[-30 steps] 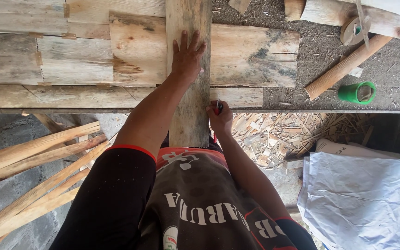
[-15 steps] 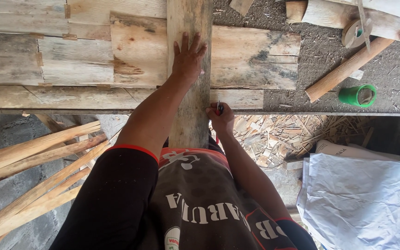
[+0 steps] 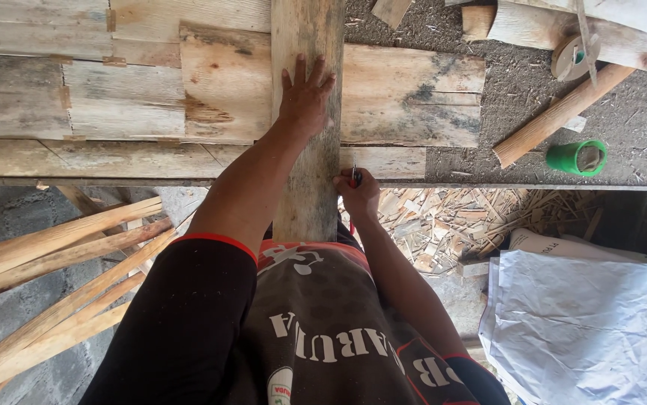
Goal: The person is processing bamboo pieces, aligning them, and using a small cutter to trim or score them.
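While the left hand (image 3: 305, 97) presses flat, fingers spread, on the upright weathered grey wooden plank (image 3: 307, 34), the right hand (image 3: 359, 196) pinches a small red-tipped marking tool (image 3: 354, 177) at the plank's right edge, just below-right of that palm. If the palm's pressure eases, the plank could shift and skew the mark.

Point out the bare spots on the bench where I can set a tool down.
Free: the boards left of the left hand, and the board between the upright plank and the gravel. Crowded: the top right, with the stick, green tape roll and offcuts. The right hand holds a pencil at the bench edge.
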